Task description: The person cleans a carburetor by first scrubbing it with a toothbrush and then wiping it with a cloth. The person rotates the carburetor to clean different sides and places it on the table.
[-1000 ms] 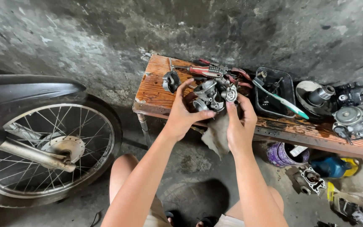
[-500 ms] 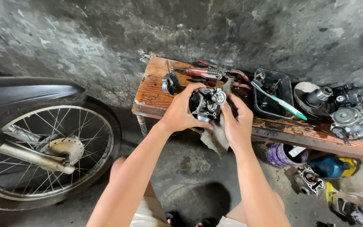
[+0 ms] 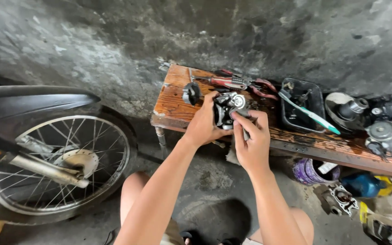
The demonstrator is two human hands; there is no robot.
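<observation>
Both my hands hold a small grey metal engine part, a carburettor [image 3: 227, 107], lifted just above the wooden bench [image 3: 173, 104]. My left hand [image 3: 203, 123] wraps its left side from below. My right hand [image 3: 252, 136] pinches its right side with thumb and fingers. Much of the part's underside is hidden by my fingers.
Red-handled pliers [image 3: 232, 82] and a round black part [image 3: 191, 93] lie on the bench behind. A black tray [image 3: 301, 105] holds a green-handled tool. More engine parts [image 3: 386, 127] sit at the right. A motorcycle's rear wheel [image 3: 64, 163] stands at the left. Containers rest on the floor under the bench.
My hands have lifted the carburettor off the bench and drawn it closer to me, both now closed around it.
</observation>
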